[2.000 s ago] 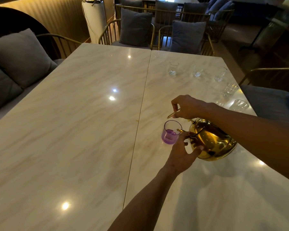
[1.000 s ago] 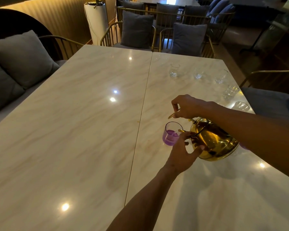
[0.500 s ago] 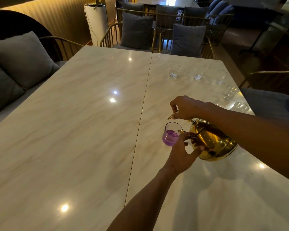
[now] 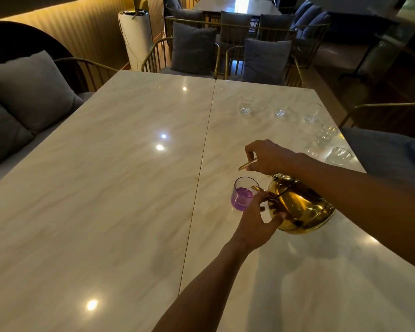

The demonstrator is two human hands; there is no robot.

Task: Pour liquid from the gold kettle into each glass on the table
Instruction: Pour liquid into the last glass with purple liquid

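The shiny gold metal kettle [image 4: 300, 207] is tilted above the pale marble table [image 4: 106, 188], its thin curved spout [image 4: 258, 188] reaching over the rim of a small clear glass tumbler [image 4: 243, 197] that holds purple liquid and stands just at the kettle's nine o'clock. The right hand [image 4: 270, 157], at the kettle's eleven o'clock, has its grip closed round the slim gold handle [image 4: 247, 164], whose end pokes out past the fingers. The left hand [image 4: 258, 221] comes in from six o'clock, fingers curled against the kettle's front by the spout's base, thumb pressed on the belly. Well apart, from twelve to two o'clock of the kettle, five empty clear glasses [image 4: 246, 104] curve along the table's far right side. Beyond the table stand gold-framed chairs with grey cushions [image 4: 192, 47].
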